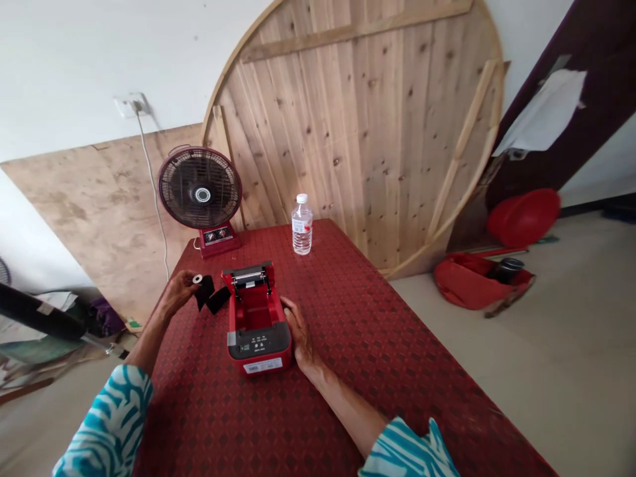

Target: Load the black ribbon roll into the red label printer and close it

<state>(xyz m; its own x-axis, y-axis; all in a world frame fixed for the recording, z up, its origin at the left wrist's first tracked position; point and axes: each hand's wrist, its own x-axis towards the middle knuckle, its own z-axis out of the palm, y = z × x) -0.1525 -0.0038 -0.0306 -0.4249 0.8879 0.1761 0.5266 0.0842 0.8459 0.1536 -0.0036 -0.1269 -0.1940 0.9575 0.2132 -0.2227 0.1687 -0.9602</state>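
Note:
My left hand point(179, 293) holds a black ribbon roll point(205, 291) with a white core up at the far left of the printer, and a loose black strip hangs from it. The red portable printer point(257, 331) sits on the table with its lid raised, showing an empty-looking red compartment. My right hand point(298, 329) grips the printer's right side. The roll is close to the printer's raised lid, but apart from it.
The red patterned tablecloth point(377, 351) covers the table. A plastic water bottle point(302, 225) and a red desk fan point(199, 192) stand at the far end. A round wooden board point(358, 132) leans behind. A red basin point(523, 217) and red bag point(472, 281) lie on the floor.

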